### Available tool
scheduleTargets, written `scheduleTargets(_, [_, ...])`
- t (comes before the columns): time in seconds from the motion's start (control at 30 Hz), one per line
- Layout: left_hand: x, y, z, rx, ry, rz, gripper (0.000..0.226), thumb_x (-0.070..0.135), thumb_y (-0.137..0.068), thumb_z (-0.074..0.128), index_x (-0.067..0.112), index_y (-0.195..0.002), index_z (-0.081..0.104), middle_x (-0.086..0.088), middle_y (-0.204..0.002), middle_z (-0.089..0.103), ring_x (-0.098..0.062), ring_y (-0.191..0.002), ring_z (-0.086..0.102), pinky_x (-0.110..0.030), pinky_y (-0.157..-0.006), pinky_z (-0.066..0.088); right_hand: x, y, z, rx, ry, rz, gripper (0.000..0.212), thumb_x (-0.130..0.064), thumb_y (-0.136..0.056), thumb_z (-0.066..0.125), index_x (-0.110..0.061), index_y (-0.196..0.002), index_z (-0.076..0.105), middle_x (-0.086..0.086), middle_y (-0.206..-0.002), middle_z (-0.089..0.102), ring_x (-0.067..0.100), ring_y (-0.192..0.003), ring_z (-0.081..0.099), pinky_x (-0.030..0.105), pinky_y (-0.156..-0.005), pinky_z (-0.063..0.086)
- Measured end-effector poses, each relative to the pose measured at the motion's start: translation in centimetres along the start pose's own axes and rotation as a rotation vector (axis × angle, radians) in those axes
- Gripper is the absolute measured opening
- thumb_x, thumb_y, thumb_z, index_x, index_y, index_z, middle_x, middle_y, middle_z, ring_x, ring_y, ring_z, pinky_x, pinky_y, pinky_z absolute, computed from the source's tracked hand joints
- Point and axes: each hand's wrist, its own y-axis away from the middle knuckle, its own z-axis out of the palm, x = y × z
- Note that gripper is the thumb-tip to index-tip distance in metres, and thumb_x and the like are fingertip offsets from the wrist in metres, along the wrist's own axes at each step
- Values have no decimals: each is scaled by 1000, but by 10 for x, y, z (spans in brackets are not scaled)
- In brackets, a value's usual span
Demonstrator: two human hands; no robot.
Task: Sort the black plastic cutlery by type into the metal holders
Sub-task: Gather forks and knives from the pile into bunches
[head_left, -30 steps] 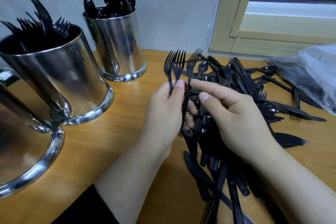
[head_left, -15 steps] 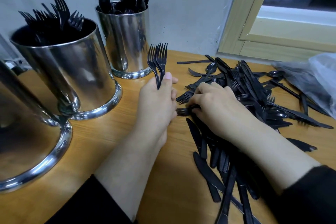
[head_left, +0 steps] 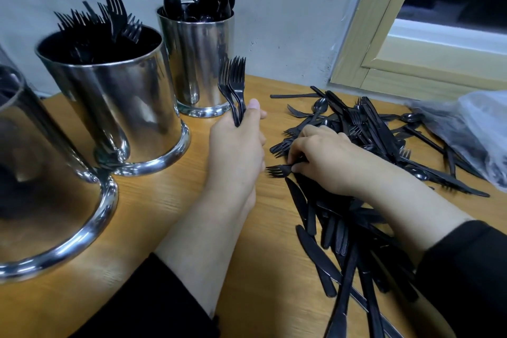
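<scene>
Black forks (head_left: pixel 234 88) stand upright in the left hand (head_left: pixel 237 145), its grip closed around their handles. The right hand (head_left: pixel 326 158) pinches another fork (head_left: pixel 277 170) at the pile (head_left: pixel 365 145) on the worktop (head_left: pixel 153 200); tangled tines could drag neighbours along.

The nearest shiny metal cylinder holder (head_left: pixel 41 186) is cut off by the left edge, so its contents cannot be told. Fork handles vanish inside the wide shiny metal holder (head_left: pixel 115 107), and spoon handles inside the narrower metal holder (head_left: pixel 200 63). The left hand (head_left: pixel 236 151) covers the handles of the upright black plastic forks (head_left: pixel 234 85). The right hand's (head_left: pixel 326 162) fingertips are tucked under. Black plastic knives (head_left: pixel 337 269) run off the bottom edge, and the crumpled clear plastic bag (head_left: pixel 472 129) off the right.
</scene>
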Motion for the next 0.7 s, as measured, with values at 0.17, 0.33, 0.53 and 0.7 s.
scheduleTargets(0.17, [2, 0, -3, 9, 26, 9, 32, 37, -108, 50, 13, -90, 61, 2, -54, 41, -10, -40, 33, -22, -37, 27, 0, 1, -3, -40, -40, -26, 11, -37, -97, 60, -32, -107, 62, -6, -112, 45, 17, -115, 39, 43, -99, 37])
scheduleTargets(0.33, [5, -1, -5, 9, 13, 39, 30, 38, -108, 50, 14, -95, 61, 2, -56, 43, -11, -41, 34, -23, -37, 28, 3, 2, -5, -38, -129, -12, 6, -39, -95, 64, -33, -96, 62, -8, -112, 46, 15, -115, 40, 42, -103, 35])
scheduleTargets(0.53, [4, -7, -12, 20, -28, 71, 32, 36, -110, 45, 13, -94, 60, 2, -53, 50, -14, -43, 42, -27, -40, 37, 3, 5, -3, 263, -558, -11, 7, -33, -90, 73, -32, -88, 66, -8, -105, 57, 0, -91, 51, 15, -84, 40])
scheduleTargets(0.7, [-3, -6, -6, -102, -207, 157, 33, 32, -110, 45, 15, -92, 66, 3, -81, 77, -8, -75, 73, -30, -77, 62, -6, 17, -32, 337, -1482, 25, 7, -18, -92, 68, -18, -87, 65, 0, -80, 60, 14, -73, 49, 29, -70, 38])
